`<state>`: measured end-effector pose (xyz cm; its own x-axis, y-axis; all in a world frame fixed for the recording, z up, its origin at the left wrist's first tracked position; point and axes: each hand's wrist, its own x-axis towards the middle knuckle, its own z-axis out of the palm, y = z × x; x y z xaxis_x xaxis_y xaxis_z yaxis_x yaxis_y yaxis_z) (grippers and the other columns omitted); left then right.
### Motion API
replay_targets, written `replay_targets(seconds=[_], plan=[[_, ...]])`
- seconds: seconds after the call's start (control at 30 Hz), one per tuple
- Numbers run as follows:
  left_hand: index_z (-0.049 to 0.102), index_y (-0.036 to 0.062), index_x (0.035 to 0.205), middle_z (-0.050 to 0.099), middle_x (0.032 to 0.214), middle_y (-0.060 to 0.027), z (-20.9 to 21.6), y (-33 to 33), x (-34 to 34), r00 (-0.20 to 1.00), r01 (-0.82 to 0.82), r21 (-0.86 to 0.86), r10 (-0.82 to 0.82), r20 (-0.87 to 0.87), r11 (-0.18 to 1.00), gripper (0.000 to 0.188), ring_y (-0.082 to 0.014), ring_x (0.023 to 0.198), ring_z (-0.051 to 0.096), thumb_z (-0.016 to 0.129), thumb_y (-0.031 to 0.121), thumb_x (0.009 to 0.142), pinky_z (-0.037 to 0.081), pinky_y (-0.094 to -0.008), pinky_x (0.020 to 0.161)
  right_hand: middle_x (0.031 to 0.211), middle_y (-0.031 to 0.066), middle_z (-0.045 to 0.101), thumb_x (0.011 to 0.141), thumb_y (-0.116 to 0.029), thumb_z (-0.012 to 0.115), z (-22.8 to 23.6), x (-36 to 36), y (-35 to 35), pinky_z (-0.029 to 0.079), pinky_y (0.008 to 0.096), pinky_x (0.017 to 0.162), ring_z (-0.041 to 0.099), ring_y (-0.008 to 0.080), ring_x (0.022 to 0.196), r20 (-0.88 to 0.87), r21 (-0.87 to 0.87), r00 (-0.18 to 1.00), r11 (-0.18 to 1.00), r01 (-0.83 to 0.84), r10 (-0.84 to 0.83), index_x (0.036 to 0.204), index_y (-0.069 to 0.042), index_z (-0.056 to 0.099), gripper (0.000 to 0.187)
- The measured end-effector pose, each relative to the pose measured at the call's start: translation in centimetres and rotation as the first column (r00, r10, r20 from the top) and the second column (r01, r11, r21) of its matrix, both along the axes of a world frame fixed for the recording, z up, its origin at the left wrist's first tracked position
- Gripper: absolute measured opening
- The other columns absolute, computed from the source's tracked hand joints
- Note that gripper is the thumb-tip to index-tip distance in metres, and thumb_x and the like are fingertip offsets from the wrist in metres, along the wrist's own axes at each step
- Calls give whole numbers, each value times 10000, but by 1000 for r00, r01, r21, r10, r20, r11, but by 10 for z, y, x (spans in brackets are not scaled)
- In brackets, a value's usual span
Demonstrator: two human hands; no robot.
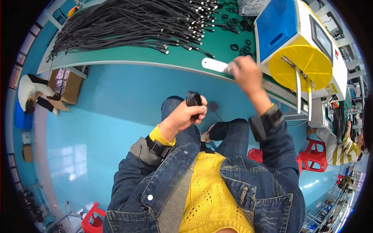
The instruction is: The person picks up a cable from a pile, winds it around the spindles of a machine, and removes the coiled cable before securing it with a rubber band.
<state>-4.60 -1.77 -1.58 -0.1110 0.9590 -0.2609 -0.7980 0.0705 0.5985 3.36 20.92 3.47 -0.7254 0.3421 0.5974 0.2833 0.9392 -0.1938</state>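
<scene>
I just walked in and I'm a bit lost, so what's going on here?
A seated person holds a bundled black cable coil in the left hand, above their lap. The right hand, blurred, is at one end of a flat pale strip by the table edge; whether it grips the strip is unclear. On the green table lie many black cables, with a blue-and-white machine bearing a yellow disc to the right.
</scene>
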Motion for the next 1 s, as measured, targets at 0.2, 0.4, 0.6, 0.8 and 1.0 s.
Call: replay_targets(seconds=[0.2, 0.4, 0.6, 0.8, 1.0], plan=[[490, 91, 958, 491, 753, -11, 13, 18, 1, 992, -9, 71, 18, -124, 997, 212, -97, 621, 460, 602, 48, 783, 383, -224, 490, 708, 105, 589, 767, -240, 617, -17, -21, 42, 480, 359, 629, 594, 275, 675, 296, 6, 925, 969, 248, -239, 791, -7, 585, 236], [490, 86, 963, 503, 754, -9, 12, 13, 9, 989, -72, 135, 88, -119, 988, 233, -95, 640, 478, 616, 33, 774, 401, -231, 501, 638, -47, 458, 859, -208, 545, 23, 28, -53, 292, 165, 444, 363, 19, 509, -183, -978, 962, 61, -199, 202, 779, -43, 552, 184], [515, 58, 915, 518, 711, -8, 17, 26, 40, 937, 66, 53, -43, -348, 996, 174, -89, 525, 498, 628, 98, 789, 431, -219, 468, 633, -59, 427, 866, -212, 552, -8, 96, -83, 263, 172, 429, 311, 18, 493, -278, -862, 949, -475, -177, 149, 792, -66, 550, 164], [503, 49, 888, 501, 679, -2, 10, 37, 60, 830, 275, -115, -296, -473, 954, 144, -75, 548, 478, 606, 98, 800, 403, -211, 436, 623, -55, 443, 871, -195, 550, -29, 140, -95, 285, 165, 429, 341, 16, 500, -374, -842, 927, -427, -329, 23, 787, -60, 557, 159], [516, 44, 818, 488, 627, 9, 5, 57, 67, 731, 187, -209, -278, -623, 960, 112, -72, 521, 469, 600, 112, 790, 400, -215, 421, 672, -12, 528, 891, -166, 508, -38, 181, -105, 374, 175, 463, 460, 50, 547, -434, -829, 898, -423, -366, 76, 918, -29, 569, 153]])
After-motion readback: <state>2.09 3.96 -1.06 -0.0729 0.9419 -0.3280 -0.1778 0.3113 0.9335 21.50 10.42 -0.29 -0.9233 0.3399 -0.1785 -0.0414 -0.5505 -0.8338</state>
